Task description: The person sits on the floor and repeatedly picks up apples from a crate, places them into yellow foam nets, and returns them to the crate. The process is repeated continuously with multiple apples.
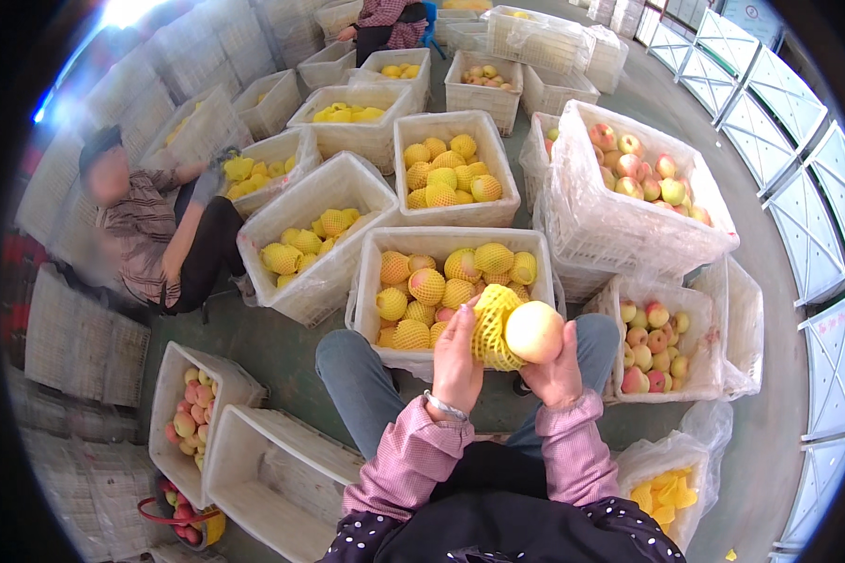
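My left hand (458, 359) grips a yellow foam fruit net (494, 331), which is spread wide. Beside it, my right hand (558, 369) holds a pale peach-coloured apple (534, 332) against the net's right side. The apple's face towards me is bare. Both hands are above the near edge of a white plastic crate (458, 236) between my knees. In that crate lie several netted apples (426, 287), some with red skin showing through the mesh. My forearms partly hide its front right corner.
Crates of bare apples (655, 345) stand at my right, one stacked high (641, 225). A crate of loose foam nets (665, 492) sits lower right. An unfilled crate (282, 471) and a red-handled basket (183, 517) are lower left. A seated co-worker (155, 225) handles netted fruit at left.
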